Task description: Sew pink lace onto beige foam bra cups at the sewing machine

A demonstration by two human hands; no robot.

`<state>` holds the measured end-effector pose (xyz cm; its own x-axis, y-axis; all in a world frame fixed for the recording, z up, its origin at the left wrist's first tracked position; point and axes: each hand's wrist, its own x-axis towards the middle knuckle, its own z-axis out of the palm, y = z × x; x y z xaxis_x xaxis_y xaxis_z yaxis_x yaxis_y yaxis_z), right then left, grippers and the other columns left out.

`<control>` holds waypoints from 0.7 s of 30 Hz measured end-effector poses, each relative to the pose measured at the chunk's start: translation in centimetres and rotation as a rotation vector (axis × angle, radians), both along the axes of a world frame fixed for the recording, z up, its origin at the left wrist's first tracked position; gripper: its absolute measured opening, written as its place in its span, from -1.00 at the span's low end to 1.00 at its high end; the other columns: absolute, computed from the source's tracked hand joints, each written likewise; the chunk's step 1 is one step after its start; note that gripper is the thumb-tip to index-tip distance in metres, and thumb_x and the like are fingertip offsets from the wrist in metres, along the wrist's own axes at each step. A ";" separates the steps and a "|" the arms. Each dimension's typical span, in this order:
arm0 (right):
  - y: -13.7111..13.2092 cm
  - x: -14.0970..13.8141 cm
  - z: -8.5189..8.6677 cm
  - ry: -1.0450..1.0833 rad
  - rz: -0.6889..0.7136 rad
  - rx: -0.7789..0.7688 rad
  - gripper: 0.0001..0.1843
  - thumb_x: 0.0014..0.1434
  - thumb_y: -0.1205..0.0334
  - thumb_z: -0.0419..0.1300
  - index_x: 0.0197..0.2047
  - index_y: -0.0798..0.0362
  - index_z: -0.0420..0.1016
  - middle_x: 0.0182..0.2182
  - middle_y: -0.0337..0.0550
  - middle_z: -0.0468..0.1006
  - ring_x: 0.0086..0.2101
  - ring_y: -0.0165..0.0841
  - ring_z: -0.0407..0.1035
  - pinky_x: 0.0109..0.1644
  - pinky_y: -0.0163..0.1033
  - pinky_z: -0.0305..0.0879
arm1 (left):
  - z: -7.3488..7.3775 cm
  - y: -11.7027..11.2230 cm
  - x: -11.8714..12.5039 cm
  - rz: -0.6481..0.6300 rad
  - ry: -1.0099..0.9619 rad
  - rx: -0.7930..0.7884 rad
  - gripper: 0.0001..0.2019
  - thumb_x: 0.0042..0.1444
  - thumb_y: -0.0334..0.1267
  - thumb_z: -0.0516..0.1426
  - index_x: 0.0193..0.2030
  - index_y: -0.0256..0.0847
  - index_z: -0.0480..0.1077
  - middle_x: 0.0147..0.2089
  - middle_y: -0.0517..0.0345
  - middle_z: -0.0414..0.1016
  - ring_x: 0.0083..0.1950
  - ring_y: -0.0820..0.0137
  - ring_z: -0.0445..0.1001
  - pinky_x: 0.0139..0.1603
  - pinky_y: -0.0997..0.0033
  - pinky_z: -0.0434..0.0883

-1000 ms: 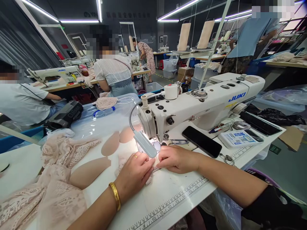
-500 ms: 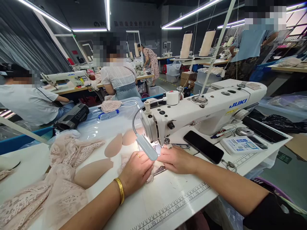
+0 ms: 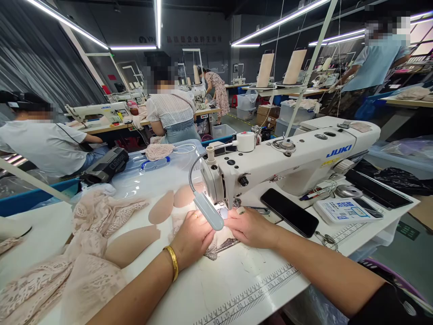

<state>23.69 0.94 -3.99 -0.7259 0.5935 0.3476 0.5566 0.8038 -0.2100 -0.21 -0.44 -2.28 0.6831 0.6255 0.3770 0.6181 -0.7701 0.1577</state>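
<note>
Lace [image 3: 212, 249] — left hand [image 3: 192, 240] upon, right hand [image 3: 252, 228] beside | grip: can't tell | bin [image 3: 292, 114]: pale cloth [image 3: 306, 105], seemingly

From far away I look at a white sewing table [image 3: 182, 295] with ruler marks [image 3: 250, 298] near its front edge. A big white JUKI sewing machine [image 3: 297, 155] stands on it. A black phone [image 3: 289, 212] and a blue and white box [image 3: 343, 210] lie beside the machine. On the left, I see pale pink lace cloth [image 3: 86, 253] by smooth tan pieces [image 3: 131, 244].
</note>
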 end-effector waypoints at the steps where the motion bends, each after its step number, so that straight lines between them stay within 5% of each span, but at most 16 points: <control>1: 0.0 0.0 0.0 -0.002 -0.004 -0.006 -0.78 0.16 0.50 0.09 -0.26 0.03 0.48 -0.40 -0.20 0.41 -0.32 -0.31 0.19 -0.30 -0.23 0.01 | -0.1 0.0 0.0 -0.001 -0.004 0.000 -0.77 0.31 -0.42 0.02 -0.24 -0.17 0.49 -0.24 0.03 0.55 -0.01 0.13 0.48 0.11 0.04 0.32; 15: 0.0 0.1 -0.3 0.047 -0.063 -0.081 -0.80 0.17 0.50 0.08 -0.27 0.02 0.44 -0.47 -0.23 0.30 -0.38 -0.31 0.12 -0.35 -0.25 -0.04 | 1.6 -0.3 1.6 0.189 0.115 -0.106 -0.79 0.30 -0.32 0.04 -0.31 -0.20 0.47 -0.24 -0.02 0.54 -0.13 0.10 0.43 -0.06 0.03 0.30; 21: -0.5 -0.3 -0.1 0.201 -0.003 -0.076 -0.78 0.23 0.45 0.04 -0.28 0.03 0.48 -0.44 -0.20 0.38 -0.38 -0.32 0.17 -0.30 -0.22 0.04 | 1.0 0.3 0.7 0.240 0.077 -0.081 -0.77 0.10 -0.53 0.01 -0.32 -0.24 0.47 -0.22 -0.13 0.55 -0.16 0.07 0.48 -0.13 0.07 0.41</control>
<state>23.36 0.48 -4.14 -0.6446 0.6255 0.4397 0.4998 0.7799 -0.3767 0.45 -0.11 -1.24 0.5358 0.7993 0.2720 0.7944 -0.5864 0.1583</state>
